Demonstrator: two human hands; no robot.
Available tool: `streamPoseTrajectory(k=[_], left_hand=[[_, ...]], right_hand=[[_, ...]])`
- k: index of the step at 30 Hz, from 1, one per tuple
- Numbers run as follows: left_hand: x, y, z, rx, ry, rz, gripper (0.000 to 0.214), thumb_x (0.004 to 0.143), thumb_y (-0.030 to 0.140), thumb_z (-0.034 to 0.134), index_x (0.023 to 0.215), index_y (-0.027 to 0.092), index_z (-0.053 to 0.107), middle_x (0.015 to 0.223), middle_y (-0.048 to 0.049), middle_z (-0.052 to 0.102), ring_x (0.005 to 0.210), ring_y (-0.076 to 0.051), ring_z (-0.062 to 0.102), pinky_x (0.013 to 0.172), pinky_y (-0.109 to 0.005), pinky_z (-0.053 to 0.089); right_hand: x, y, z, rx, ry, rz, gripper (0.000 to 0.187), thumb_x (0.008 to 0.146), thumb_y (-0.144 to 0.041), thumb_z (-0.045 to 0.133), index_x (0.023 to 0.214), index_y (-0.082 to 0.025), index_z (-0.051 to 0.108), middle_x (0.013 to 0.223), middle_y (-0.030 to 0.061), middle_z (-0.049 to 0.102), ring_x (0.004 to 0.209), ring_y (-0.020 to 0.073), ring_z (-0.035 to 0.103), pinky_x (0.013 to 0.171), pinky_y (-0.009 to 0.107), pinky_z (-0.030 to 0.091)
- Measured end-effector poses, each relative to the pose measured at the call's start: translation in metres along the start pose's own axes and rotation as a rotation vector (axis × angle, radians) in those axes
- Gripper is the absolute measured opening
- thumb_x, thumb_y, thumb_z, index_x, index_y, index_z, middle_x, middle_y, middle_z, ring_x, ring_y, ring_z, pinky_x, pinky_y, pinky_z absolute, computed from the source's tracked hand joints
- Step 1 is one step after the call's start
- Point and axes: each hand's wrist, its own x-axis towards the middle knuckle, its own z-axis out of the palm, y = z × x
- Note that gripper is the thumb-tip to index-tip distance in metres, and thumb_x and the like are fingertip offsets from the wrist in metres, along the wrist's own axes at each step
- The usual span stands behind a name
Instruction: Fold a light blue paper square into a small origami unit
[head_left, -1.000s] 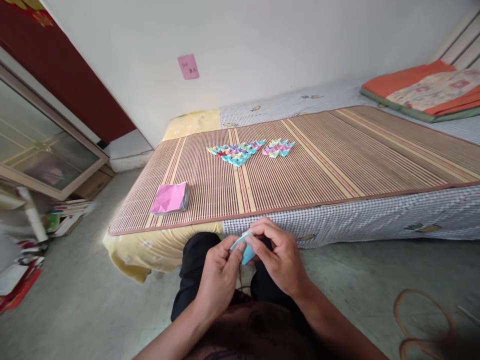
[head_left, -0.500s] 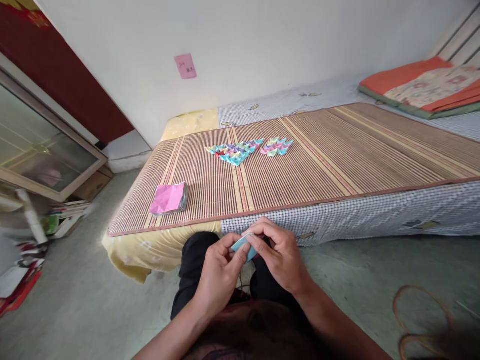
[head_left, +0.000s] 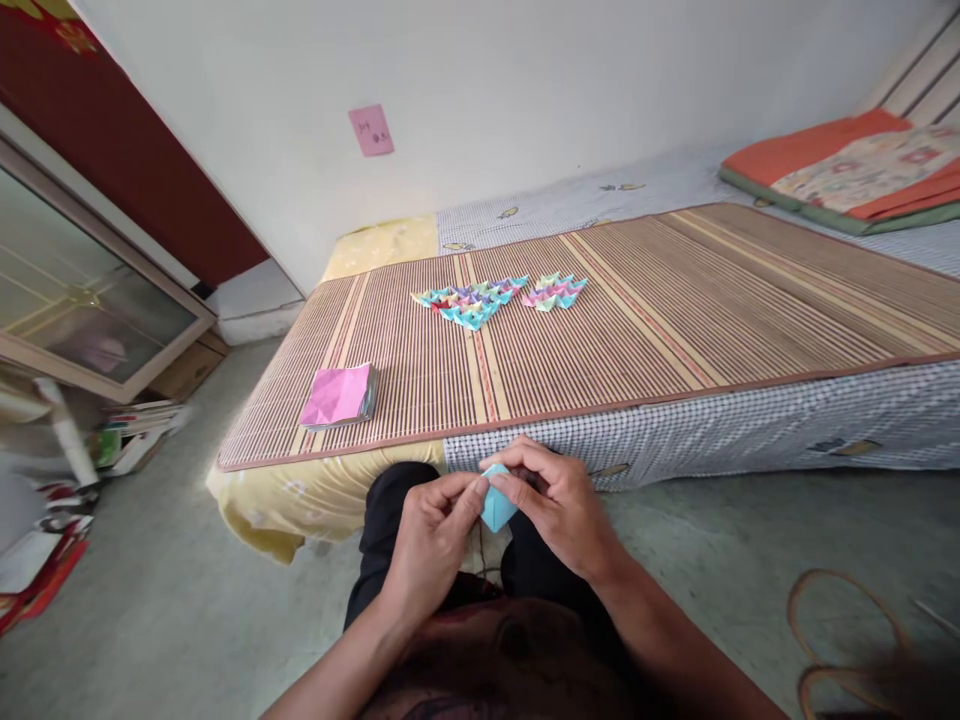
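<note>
A small folded piece of light-blue origami paper [head_left: 496, 510] is held over my lap, its lower end pointed and a crease running down its middle. My left hand [head_left: 435, 530] pinches its left edge between thumb and index finger. On the other side, my right hand [head_left: 559, 510] grips the upper right part, thumb in front and fingers curled behind. On the mat, beyond my hands, lie a larger cluster of colourful folded paper pieces [head_left: 472, 302] and a smaller cluster [head_left: 555, 291]. A stack of square paper [head_left: 337, 396] with a creased pink sheet on top sits to the left.
A striped bamboo mat [head_left: 637, 330] covers much of the bed in front of my knees. Folded orange bedding [head_left: 810, 150] lies at the far right. A pink note [head_left: 371, 131] is on the wall. At left stands a glass-doored cabinet [head_left: 97, 300]; a looped cord [head_left: 795, 620] is at lower right.
The blue paper has been turned between my fingers, so more of its face and its lower point now show. My left hand has shifted slightly from over it to its left edge.
</note>
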Motion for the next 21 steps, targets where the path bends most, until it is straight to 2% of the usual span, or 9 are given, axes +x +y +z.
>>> streamPoseTrajectory(k=[3,6,12,21], left_hand=[[0.0005,-0.0004,-0.0007,0.005,0.045,0.005,0.041,0.093,0.048,0.065,0.069,0.016,0.069,0.063,0.0011,0.050,0.062,-0.013,0.040,0.059,-0.025,0.035],[0.0014,-0.0014,-0.0008,0.006,0.060,0.011,0.040,0.093,0.047,0.065,0.068,0.016,0.069,0.063,0.0013,0.051,0.062,-0.013,0.041,0.060,-0.025,0.036],[0.0024,-0.0010,0.0003,0.069,0.037,0.007,0.039,0.094,0.046,0.064,0.069,0.016,0.069,0.063,0.0010,0.051,0.064,-0.014,0.041,0.060,-0.026,0.035],[0.0009,0.0007,0.0027,0.113,-0.021,-0.024,0.044,0.095,0.052,0.063,0.068,0.017,0.065,0.062,0.0014,0.048,0.062,-0.014,0.040,0.058,-0.026,0.032]], right_hand=[[-0.0010,0.0017,-0.0025,0.093,0.008,0.086,0.016,0.098,-0.036,0.067,0.104,-0.023,0.073,0.085,0.0011,0.070,0.074,0.0164,0.066,0.068,0.028,0.054],[-0.0012,0.0027,-0.0044,0.114,0.028,0.079,0.017,0.098,-0.036,0.065,0.092,-0.022,0.071,0.081,0.0009,0.069,0.075,0.0166,0.067,0.068,0.027,0.055],[-0.0012,0.0005,-0.0034,-0.018,0.053,0.019,0.021,0.099,-0.033,0.066,0.082,-0.021,0.070,0.074,0.0002,0.066,0.068,0.0160,0.061,0.064,0.028,0.050],[-0.0012,-0.0060,-0.0028,-0.171,0.102,-0.044,0.018,0.099,-0.028,0.064,0.082,-0.022,0.070,0.074,0.0004,0.065,0.069,0.0169,0.059,0.063,0.029,0.048]])
